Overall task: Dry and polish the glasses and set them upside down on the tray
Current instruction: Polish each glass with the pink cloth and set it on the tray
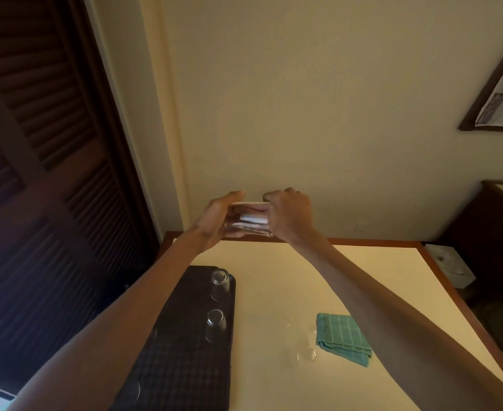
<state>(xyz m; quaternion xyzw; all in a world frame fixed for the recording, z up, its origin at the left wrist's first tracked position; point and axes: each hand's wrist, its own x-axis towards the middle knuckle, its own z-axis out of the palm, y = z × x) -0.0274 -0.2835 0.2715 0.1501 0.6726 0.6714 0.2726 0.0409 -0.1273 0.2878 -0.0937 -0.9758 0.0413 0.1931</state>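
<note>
- The person holds one clear drinking glass (248, 221) up in the air before the cream wall (333, 114); it lies on its side between the two hands
- The left hand (214, 218) grasps one end of this glass, with the thumb on top and the fingers curled under it
- The right hand (290, 216) is curled round the other end; whether its fingers go inside the glass, I cannot tell
- Below them is a cream table with a wooden edge (274, 292), and a dark rectangular tray (185, 351) lies on its left side
- On the tray, along its right edge, stand the far upturned glass (220, 280) and the near upturned glass (215, 320), apart from each other
- A folded green checked cloth (343, 338) lies on the table to the right of the tray, and no hand touches it
- A dark louvred wooden door (51, 143) is at the left
</note>
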